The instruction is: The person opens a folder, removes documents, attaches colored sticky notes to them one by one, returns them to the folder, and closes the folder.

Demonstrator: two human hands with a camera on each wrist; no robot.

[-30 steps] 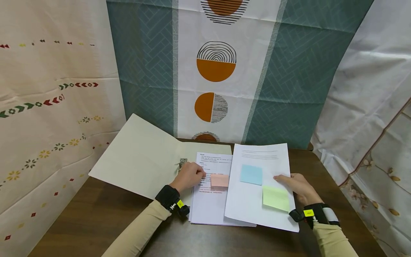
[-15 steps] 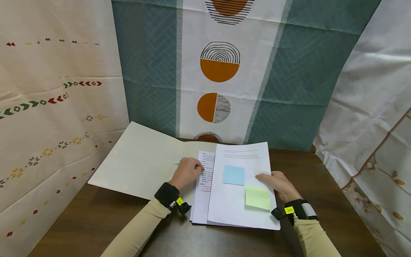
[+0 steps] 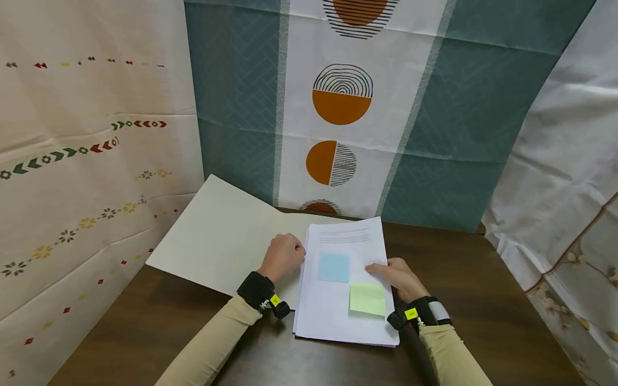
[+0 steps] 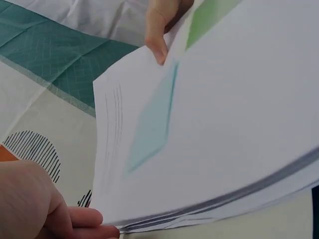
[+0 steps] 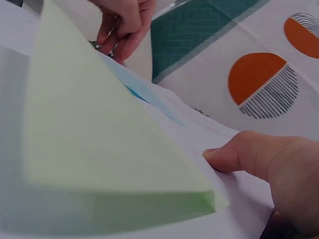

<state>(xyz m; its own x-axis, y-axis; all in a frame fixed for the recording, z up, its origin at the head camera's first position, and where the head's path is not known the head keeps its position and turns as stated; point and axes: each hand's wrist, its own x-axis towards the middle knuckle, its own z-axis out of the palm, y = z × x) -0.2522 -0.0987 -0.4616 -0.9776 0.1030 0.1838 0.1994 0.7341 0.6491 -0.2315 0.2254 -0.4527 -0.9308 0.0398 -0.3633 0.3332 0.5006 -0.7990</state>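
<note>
The folder [image 3: 227,241] lies on the table [image 3: 270,354], before the cloth [image 3: 434,187]; the paper stack [image 3: 323,316] overlies the folder's right side. On the stack, the lower note [image 3: 367,299] sits right of the upper note [image 3: 333,267]. The left hand [image 3: 284,257] lies at the stack's left edge, the right hand [image 3: 401,280] at its right.

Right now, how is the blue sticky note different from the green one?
Colour: the blue note is pale blue, the green note light green. Place: the blue note is nearer the thin lines; the green note is lower and further right in the head view. Both look squarish and sit on the same white sheet.
</note>
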